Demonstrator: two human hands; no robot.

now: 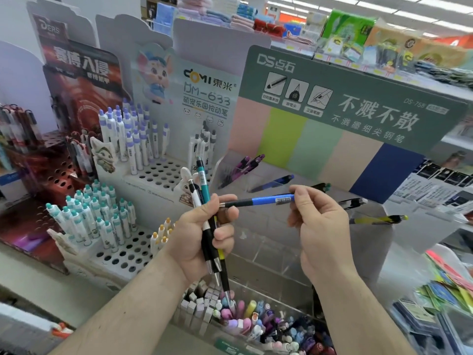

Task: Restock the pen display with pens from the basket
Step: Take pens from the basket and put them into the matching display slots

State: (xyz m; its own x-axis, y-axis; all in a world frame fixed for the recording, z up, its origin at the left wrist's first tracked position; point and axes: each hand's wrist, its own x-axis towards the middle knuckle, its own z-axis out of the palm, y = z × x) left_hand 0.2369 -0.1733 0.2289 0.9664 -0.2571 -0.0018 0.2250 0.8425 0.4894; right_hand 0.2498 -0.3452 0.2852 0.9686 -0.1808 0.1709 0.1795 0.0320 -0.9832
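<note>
1. Left hand (202,234): fist wrapped around a bundle of pens (208,226), tips down.
2. Blue pen (258,201): held level between the hands, pinched at its clicker end by the right hand (317,221).
3. Tiered display (294,226): blue-pen slot (275,182) lies just behind; the pen probably should go in tip-first, matching colour.

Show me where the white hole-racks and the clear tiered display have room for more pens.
Free: the empty holes in the upper white perforated rack right of the purple-capped white pens; the lower white rack's front holes below the teal-capped pens; the clear acrylic tiers, holding only scattered pens. Crowded: both pen clusters themselves.
</note>
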